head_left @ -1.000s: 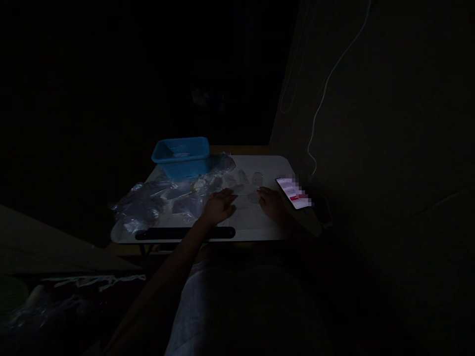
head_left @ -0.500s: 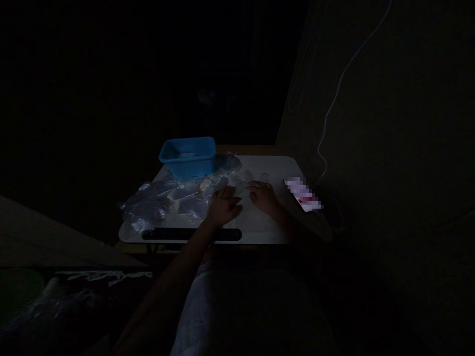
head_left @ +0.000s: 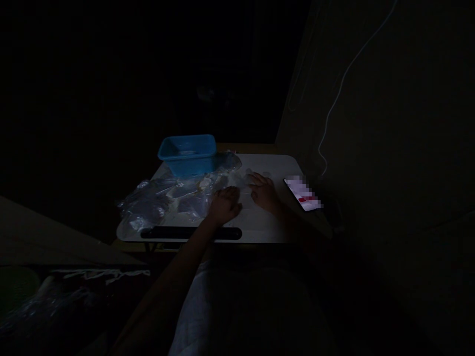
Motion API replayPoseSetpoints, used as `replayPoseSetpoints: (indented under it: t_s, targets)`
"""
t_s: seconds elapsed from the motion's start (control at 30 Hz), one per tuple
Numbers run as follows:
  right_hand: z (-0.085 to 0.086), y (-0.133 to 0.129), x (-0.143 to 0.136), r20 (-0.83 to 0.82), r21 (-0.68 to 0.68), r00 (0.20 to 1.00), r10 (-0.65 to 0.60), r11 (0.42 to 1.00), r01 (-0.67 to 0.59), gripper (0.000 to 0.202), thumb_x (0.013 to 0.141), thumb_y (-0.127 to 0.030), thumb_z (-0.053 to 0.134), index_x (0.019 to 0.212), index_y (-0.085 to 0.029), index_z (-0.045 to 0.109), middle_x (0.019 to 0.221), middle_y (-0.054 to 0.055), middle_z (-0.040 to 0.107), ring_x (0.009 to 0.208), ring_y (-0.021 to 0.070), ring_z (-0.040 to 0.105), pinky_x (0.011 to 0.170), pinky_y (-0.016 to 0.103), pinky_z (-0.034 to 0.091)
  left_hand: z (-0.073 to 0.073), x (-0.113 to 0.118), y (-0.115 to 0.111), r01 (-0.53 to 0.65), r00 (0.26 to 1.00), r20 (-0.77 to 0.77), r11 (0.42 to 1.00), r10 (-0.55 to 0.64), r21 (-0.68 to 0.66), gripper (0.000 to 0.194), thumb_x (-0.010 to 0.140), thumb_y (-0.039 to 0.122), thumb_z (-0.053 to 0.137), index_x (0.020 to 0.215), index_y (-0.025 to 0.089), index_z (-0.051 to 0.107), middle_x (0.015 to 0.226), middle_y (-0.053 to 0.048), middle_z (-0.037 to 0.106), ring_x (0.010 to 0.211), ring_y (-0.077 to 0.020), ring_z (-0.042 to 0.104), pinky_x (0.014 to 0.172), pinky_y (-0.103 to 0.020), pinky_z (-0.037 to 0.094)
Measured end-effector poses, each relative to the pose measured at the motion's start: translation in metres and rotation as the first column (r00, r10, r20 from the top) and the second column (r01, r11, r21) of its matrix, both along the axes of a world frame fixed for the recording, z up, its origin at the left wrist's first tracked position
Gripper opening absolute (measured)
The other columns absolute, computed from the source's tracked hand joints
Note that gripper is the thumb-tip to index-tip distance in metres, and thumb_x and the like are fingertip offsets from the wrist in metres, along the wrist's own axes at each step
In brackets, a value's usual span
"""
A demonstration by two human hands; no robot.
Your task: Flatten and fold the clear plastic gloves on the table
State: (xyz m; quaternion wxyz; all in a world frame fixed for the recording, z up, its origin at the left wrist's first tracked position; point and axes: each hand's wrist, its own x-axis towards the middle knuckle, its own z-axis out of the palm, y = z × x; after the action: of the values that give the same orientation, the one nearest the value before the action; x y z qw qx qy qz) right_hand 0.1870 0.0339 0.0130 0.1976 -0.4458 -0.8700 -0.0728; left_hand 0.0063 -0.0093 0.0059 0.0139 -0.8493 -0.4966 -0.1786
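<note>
Very dim, grainy view, faint light on the tabletop (head_left: 260, 225), brightest patch the glowing, partly pixelated phone (head_left: 301, 194) at its right edge, weak glints on plastic (head_left: 143, 207) at its left, near-black surroundings

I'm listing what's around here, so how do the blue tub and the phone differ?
The blue tub is deep and open-topped; the phone is thin and flat. The blue tub is unlit, while the phone has a glowing screen. Both are near the edge of the white table.
</note>
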Motion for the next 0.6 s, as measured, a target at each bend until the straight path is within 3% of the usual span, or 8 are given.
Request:
replayPoseSetpoints:
  t_s: [0.1, 0.27, 0.4, 0.6]
  targets:
    - [0.002, 0.003, 0.001, 0.053, 0.019, 0.998, 0.037, 0.999, -0.038, 0.031, 0.074, -0.013, 0.046, 0.1, -0.016, 0.063, 0.133, 0.007, 0.045, 0.128, 0.0248, 0.027, 0.095, 0.044, 0.024, 0.001, 0.0, -0.001, 0.027, 1.0, -0.009, 1.0, -0.027, -0.014, 0.044, 0.081, 0.032, 0.042, 0.12, 0.014, 0.048, 0.13, -0.012, 0.048, 0.123, -0.0245, 0.038, 0.097, -0.044, 0.03]
    - [0.005, 0.001, 0.007, 0.042, 0.044, 0.999, 0.032, 0.998, -0.034, 0.036, 0.073, -0.011, 0.046, 0.107, -0.014, 0.059, 0.124, 0.01, 0.054, 0.124, 0.0244, 0.033, 0.095, 0.044, 0.024, 0.003, 0.001, -0.002, 0.038, 0.999, -0.038, 0.999, -0.039, -0.018, 0.044, 0.081, 0.032, 0.041, 0.121, 0.014, 0.048, 0.131, -0.011, 0.047, 0.124, -0.024, 0.038, 0.097, -0.043, 0.031]
    - [0.009, -0.006, 0.015, 0.007, 0.114, 1.0, -0.017, 0.993, 0.016, 0.034, 0.07, -0.011, 0.049, 0.101, -0.015, 0.062, 0.135, 0.01, 0.042, 0.127, 0.0282, 0.028, 0.095, 0.045, 0.023, 0.002, 0.001, -0.001, 0.046, 0.998, -0.047, 0.999, -0.047, -0.016, 0.044, 0.081, 0.032, 0.04, 0.12, 0.015, 0.049, 0.131, -0.009, 0.047, 0.124, -0.0237, 0.037, 0.097, -0.043, 0.031]
    - [0.008, -0.011, 0.019, 0.037, 0.014, 0.997, 0.068, 0.998, -0.069, 0.045, 0.07, -0.007, 0.046, 0.113, -0.014, 0.055, 0.121, 0.011, 0.055, 0.123, 0.0271, 0.035, 0.094, 0.046, 0.024, 0.002, 0.002, -0.001, 0.038, 0.996, -0.085, 0.999, -0.039, -0.007, 0.045, 0.082, 0.032, 0.04, 0.121, 0.013, 0.049, 0.132, -0.011, 0.046, 0.124, -0.0246, 0.037, 0.096, -0.043, 0.033]
